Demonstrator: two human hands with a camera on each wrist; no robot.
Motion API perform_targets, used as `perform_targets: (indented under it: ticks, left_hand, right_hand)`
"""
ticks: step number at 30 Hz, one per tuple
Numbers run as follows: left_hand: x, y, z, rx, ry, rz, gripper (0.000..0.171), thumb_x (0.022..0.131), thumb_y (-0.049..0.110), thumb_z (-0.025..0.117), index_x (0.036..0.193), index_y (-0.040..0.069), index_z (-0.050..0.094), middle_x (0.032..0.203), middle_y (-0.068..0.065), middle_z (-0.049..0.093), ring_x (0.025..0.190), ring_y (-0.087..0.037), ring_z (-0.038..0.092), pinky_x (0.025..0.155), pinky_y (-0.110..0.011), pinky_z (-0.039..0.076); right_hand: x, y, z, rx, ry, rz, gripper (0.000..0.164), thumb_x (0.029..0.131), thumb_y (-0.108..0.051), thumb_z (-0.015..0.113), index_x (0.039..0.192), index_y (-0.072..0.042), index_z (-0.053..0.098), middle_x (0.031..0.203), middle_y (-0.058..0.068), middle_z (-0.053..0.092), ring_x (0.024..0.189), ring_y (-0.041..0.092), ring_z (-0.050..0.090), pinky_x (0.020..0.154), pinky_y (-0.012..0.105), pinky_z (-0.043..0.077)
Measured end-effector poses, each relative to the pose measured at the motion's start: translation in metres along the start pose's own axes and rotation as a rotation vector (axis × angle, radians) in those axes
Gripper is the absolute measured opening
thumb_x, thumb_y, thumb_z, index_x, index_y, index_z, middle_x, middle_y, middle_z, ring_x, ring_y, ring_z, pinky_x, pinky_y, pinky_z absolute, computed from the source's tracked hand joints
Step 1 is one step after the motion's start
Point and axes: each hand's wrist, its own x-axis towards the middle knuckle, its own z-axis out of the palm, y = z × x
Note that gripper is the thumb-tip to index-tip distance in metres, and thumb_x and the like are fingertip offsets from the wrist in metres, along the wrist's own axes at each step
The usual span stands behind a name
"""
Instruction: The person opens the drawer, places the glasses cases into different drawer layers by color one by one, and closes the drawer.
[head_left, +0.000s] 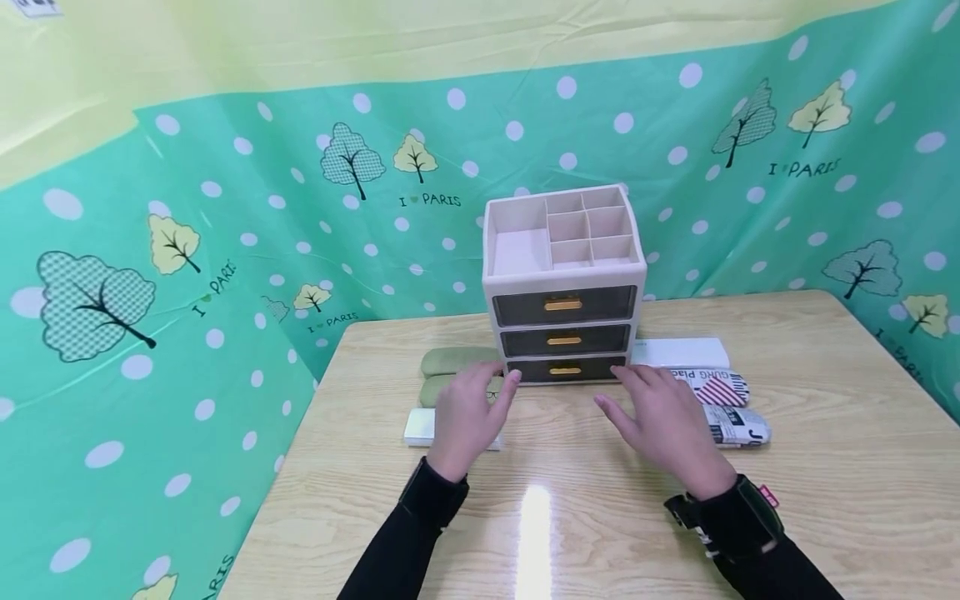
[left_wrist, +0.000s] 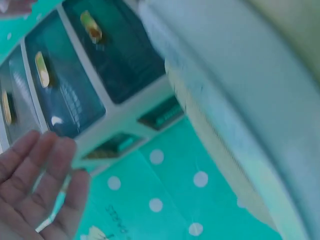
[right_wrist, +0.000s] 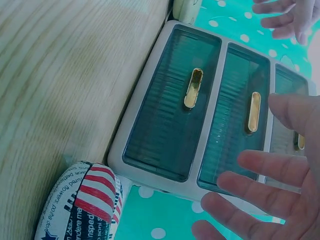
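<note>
A white desktop organizer (head_left: 564, 279) with three dark see-through drawers and gold handles stands upright toward the back of the table, its drawers closed. My left hand (head_left: 468, 417) hovers near its lower left corner, fingers spread and holding nothing. By the lower right corner is my right hand (head_left: 671, 425), its fingers also apart and empty. Whether any fingertip touches the organizer I cannot tell. In the right wrist view, the bottom drawer (right_wrist: 172, 105) lies beyond the loosely extended right fingers (right_wrist: 255, 195). The top compartments hold nothing visible.
Left of the organizer lie two green cases (head_left: 457, 360) and a white flat box (head_left: 420, 427), partly behind my left hand. At right lie a white case (head_left: 686, 352) and two printed cases (head_left: 738, 425). A polka-dot cloth (head_left: 255, 208) hangs behind the table.
</note>
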Motion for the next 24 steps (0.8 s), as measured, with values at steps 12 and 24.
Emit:
perform_targets:
  ticks: [12, 24]
  left_hand:
    - [0.041, -0.026, 0.004, -0.329, 0.145, -0.058, 0.028, 0.100, 0.014, 0.069, 0.120, -0.005, 0.065, 0.111, -0.020, 0.068, 0.087, -0.027, 0.071, 0.070, -0.027, 0.063]
    - [0.062, -0.037, 0.013, -0.345, 0.011, -0.150, 0.051, 0.111, 0.036, 0.042, 0.143, -0.003, 0.053, 0.140, -0.019, 0.057, 0.123, -0.030, 0.060, 0.096, -0.039, 0.057]
  right_hand:
    - [0.004, -0.003, -0.001, 0.174, 0.051, 0.062, 0.049, 0.099, -0.039, 0.068, 0.128, 0.002, 0.067, 0.110, 0.021, 0.071, 0.096, 0.036, 0.068, 0.077, 0.052, 0.059]
    - [0.028, -0.025, -0.009, 0.483, 0.024, 0.244, 0.052, 0.103, -0.047, 0.060, 0.126, 0.000, 0.067, 0.099, 0.007, 0.071, 0.091, 0.023, 0.067, 0.082, 0.044, 0.056]
